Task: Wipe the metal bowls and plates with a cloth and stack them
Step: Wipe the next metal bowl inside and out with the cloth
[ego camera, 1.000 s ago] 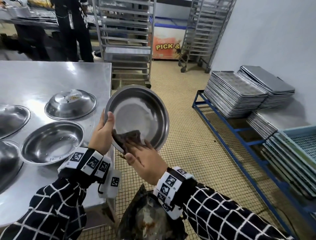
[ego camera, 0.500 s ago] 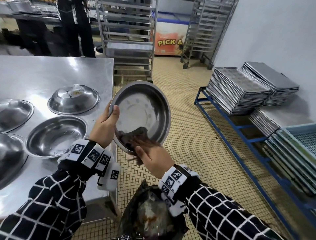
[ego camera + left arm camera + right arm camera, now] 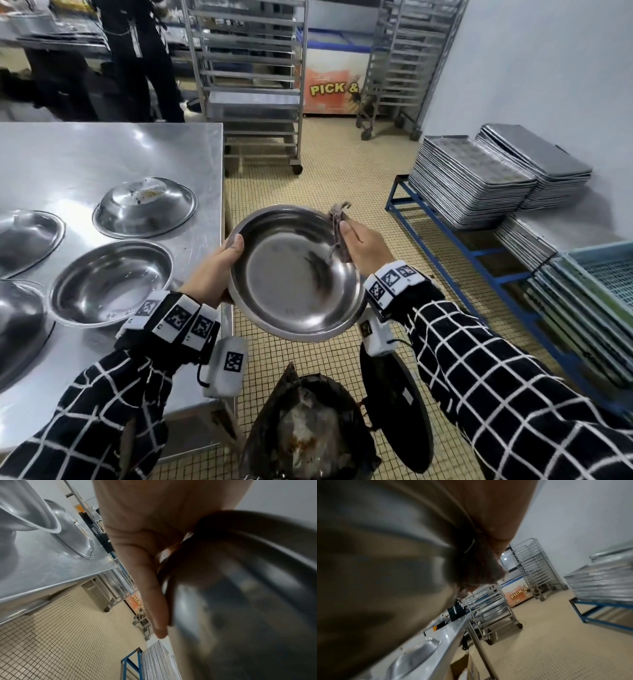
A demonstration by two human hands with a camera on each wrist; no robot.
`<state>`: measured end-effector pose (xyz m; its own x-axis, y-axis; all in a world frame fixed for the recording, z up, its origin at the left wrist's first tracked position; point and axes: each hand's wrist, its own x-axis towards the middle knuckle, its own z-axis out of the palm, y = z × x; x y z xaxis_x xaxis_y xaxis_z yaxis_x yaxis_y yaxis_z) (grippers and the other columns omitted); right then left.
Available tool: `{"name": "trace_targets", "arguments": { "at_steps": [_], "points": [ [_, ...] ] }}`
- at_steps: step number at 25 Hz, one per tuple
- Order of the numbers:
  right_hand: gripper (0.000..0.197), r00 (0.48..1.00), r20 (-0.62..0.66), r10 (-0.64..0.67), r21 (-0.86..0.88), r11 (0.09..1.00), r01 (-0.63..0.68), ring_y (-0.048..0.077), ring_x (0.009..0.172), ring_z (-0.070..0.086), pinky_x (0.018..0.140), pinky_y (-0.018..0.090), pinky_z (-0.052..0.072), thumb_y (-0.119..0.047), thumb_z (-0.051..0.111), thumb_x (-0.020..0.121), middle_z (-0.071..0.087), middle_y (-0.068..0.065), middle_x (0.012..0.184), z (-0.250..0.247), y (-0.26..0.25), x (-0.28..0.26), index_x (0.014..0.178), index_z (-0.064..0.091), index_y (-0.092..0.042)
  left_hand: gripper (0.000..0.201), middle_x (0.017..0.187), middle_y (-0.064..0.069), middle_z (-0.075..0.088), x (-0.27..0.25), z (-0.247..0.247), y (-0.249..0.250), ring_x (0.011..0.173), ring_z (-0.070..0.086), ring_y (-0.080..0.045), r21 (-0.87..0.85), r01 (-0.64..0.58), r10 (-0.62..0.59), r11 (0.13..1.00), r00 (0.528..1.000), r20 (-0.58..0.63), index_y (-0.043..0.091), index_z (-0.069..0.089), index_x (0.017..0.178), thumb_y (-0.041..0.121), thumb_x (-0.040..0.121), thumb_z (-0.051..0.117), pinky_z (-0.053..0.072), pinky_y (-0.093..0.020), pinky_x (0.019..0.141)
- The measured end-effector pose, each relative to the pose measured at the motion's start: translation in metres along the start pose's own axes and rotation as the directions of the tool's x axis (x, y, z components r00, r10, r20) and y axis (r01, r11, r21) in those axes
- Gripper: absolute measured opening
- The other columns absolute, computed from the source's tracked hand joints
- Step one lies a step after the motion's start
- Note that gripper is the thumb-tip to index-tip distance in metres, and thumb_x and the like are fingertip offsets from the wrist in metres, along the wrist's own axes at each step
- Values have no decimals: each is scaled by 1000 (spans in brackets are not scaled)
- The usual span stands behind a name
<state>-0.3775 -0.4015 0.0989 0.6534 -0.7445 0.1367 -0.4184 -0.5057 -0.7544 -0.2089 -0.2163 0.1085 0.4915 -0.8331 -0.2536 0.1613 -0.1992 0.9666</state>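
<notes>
Nearby steel table (image 3: 102,154), tiled floor (image 3: 342,178); left hand (image 3: 214,270) grips bowl (image 3: 294,274), right hand (image 3: 364,245) pinches cloth (image 3: 337,226)

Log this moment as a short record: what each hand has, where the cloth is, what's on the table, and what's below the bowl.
left hand: grips the round metal bowl by its left rim
right hand: holds the dark brown cloth at the bowl's upper right rim
steel table: more metal bowls, one upside down
below bowl: black-lined waste bin
</notes>
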Motion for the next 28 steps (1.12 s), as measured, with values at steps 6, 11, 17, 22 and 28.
{"name": "trace_targets", "arguments": {
  "at_steps": [6, 11, 17, 22, 28],
  "points": [
    [23, 991, -92, 98, 282, 957, -68, 9, 80, 63, 66, 13, 50, -22, 54, 96, 68, -4, 94, 4, 1, -3, 117, 61, -21, 38, 108, -14, 69, 6, -3, -1, 99, 64, -36, -129, -118, 112, 985, 992, -55, 22, 62, 117, 45, 98, 38, 49, -50, 87],
    [14, 929, -269, 256, 410, 903, -130, -2, 70, 59, 55, 7, 46, -19, 53, 96, 65, -5, 87, 15, -2, -20, 106, 63, -17, 31, 98, -4, 70, 17, 10, -11, 89, 67, -25, -200, -202, 141, 959, 949, -282, 21, 61, 117, 38, 99, 43, 52, -37, 75],
    [18, 979, -83, 184, 306, 940, -151, 6, 75, 62, 58, 11, 48, -22, 54, 95, 67, -1, 92, -23, -6, -26, 112, 61, -21, 32, 83, -7, 73, 11, 5, -3, 74, 69, -23, -213, -97, 121, 972, 987, 104, 8, 65, 106, 31, 92, 46, 56, -30, 61],
    [20, 975, -43, 220, 386, 903, -187, 6, 64, 60, 57, 16, 49, -22, 51, 97, 64, -2, 85, -24, -1, -34, 115, 60, -19, 36, 86, -7, 74, 19, 12, -15, 79, 70, -22, -211, -110, 84, 971, 988, -128, 11, 68, 102, 36, 98, 42, 49, -35, 75],
    [16, 887, -312, 340, 444, 878, -180, 10, 78, 64, 60, 14, 49, -22, 53, 96, 65, -3, 92, -3, 3, -40, 109, 59, -16, 55, 104, -6, 69, 22, 48, -33, 100, 65, -23, -243, -180, 126, 953, 966, -224, 8, 55, 129, 48, 91, 51, 51, -30, 82]
  ]
}}
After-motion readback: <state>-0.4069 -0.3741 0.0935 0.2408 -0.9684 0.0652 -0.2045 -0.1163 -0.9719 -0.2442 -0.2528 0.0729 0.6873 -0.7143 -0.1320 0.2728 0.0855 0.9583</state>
